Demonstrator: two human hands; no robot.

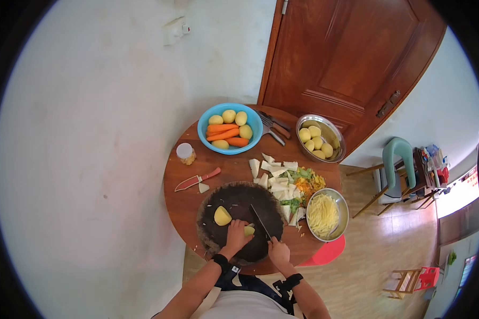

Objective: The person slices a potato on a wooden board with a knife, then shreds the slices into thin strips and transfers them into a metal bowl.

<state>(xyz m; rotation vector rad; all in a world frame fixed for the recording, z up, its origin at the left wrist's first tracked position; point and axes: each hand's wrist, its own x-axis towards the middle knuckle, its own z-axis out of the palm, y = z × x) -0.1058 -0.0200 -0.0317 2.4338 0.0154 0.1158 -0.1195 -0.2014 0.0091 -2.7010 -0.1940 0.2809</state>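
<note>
A round dark chopping block [234, 199] lies at the table's front. On it, my left hand [238, 235] is closed on a piece of potato [249, 230], partly hidden by the fingers. Just above that hand rests a larger yellow potato piece [222, 216]. My right hand [279, 252] grips the handle of a knife [261, 222], whose blade points up and left over the block, a little to the right of the held piece and apart from it.
Behind the block stand a blue basin [202, 130] of potatoes and carrots, a jar [186, 153], a red-handled knife [197, 179] and several tools [273, 126]. To the right are vegetable scraps [287, 186], a bowl of potatoes [339, 139] and a bowl of shreds [344, 212].
</note>
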